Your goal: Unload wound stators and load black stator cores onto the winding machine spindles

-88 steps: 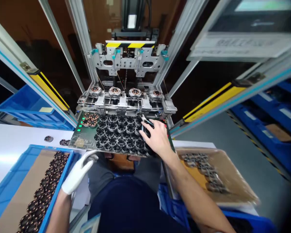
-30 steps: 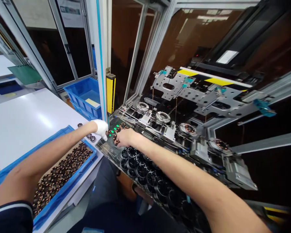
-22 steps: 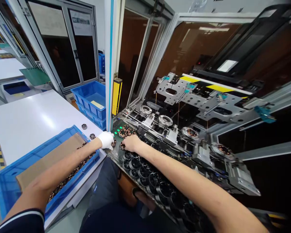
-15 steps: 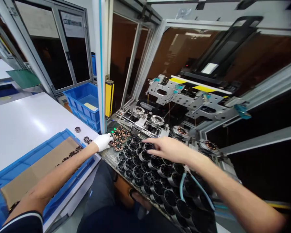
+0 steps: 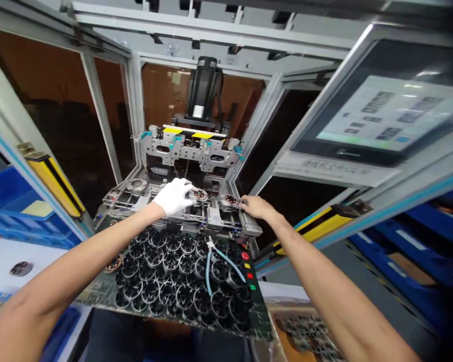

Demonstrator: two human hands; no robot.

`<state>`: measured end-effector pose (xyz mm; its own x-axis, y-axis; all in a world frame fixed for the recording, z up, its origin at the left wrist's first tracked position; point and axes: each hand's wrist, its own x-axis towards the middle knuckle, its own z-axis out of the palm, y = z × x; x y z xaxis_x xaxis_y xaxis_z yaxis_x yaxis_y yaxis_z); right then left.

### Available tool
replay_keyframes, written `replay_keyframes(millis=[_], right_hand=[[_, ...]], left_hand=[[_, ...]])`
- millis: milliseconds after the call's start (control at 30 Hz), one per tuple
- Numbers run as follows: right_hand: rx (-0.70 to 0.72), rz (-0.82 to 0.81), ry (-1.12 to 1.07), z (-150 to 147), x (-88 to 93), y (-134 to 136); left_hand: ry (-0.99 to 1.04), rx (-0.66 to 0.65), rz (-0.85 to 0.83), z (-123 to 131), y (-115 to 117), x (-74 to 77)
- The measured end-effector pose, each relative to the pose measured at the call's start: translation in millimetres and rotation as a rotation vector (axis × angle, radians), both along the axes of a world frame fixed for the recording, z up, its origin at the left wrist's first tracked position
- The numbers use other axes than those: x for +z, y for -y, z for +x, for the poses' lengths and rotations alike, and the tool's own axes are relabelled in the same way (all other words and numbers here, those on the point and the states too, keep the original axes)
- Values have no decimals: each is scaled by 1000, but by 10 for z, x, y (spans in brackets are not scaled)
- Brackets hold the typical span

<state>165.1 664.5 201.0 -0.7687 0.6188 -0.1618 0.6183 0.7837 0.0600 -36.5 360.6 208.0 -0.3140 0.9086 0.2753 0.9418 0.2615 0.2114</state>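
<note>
White-gloved left hand gripping round copper-wound stator; bare right hand fingering another.

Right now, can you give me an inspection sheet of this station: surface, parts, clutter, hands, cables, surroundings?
Surface: dark machine deck carrying packed rows of black ring cores.
Job's things: copper-wound stators sit in the fixture row; one is under the left hand, one at the right fingertips; the leftmost nest holds a bare metal ring.
Clutter: teal-handled cutters lying on the cores; a lone wound part on the white table.
Hands: left hand, white-gloved, grip closed over its stator; right hand, bare, touching its stator, grip unclear.
Cables: black bundle by the motor.
Surroundings: touchscreen at right, yellow light-curtain bars, blue bins.
</note>
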Motion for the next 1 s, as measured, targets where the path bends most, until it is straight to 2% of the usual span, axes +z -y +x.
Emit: replay_keyframes(millis=[67, 133, 200, 300, 400, 500, 700, 800, 867, 1000], right_hand=[[-15, -14, -9, 8, -115, -68], [-22, -24, -18, 24, -177, -141], [-12, -35, -29, 49, -195, -211], [5, -43, -41, 78, -194, -270], [1, -33, -44, 78, -201, -240], [1, -37, -40, 86, -178, -160], [40, -85, -94, 168, 116, -77], [40, -136, -89, 48, 217, -22], [18, -220, -6, -114, 206, 30], [-90, -386, 217, -454, 89, 117]], left_hand=[[-25, 14, -38, -15, -481, -26], [-44, 19, -94, -18, -847, -97], [-58, 11, -161, -8, -1098, -186], [-79, -7, -240, 19, -1303, -314], [-91, -7, -270, 36, -1387, -402], [-89, -10, -271, 5, -1389, -417], [-108, 7, -265, -229, -1104, -263], [-137, 35, -332, -284, -1013, -216], [-153, 44, -411, -261, -1068, -215], [-157, 67, -565, -152, -1348, -229]])
